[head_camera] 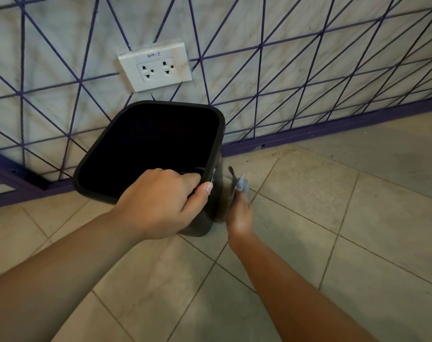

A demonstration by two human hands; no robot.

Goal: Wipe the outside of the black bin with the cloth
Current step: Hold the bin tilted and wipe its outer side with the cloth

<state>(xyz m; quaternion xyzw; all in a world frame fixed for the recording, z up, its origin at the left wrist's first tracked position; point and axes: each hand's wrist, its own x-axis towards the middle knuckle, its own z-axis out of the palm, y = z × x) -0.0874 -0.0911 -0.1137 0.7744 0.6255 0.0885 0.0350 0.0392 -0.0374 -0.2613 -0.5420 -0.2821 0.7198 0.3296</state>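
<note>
Item: black bin [146, 146], rounded-square mouth, dark inside. It stood on the tiled floor [333, 243] close against the wall, tipped toward you so the opening faced the camera.

Your left hand [160, 203] gripped the near right corner of its rim, fingers curled over the edge into the bin, thumb pressed on the outside.

Your right hand [239, 213] was just beside the bin's right outer wall, blurred. It held the cloth [240, 183], a small grey-blue wad showing above the fingers; the fingers were closed around it, though you could not tell from the blur whether the cloth touched the wall.

Surroundings: a white double socket [155, 66] marked BPP-2 sat on the wall directly above the bin. The wall [308, 70] was pale with a purple line pattern of triangles, and a purple skirting [333, 127] ran along its foot, passing behind the bin. The bin's back rim lay very near the wall, leaving that side hard to see.
</note>
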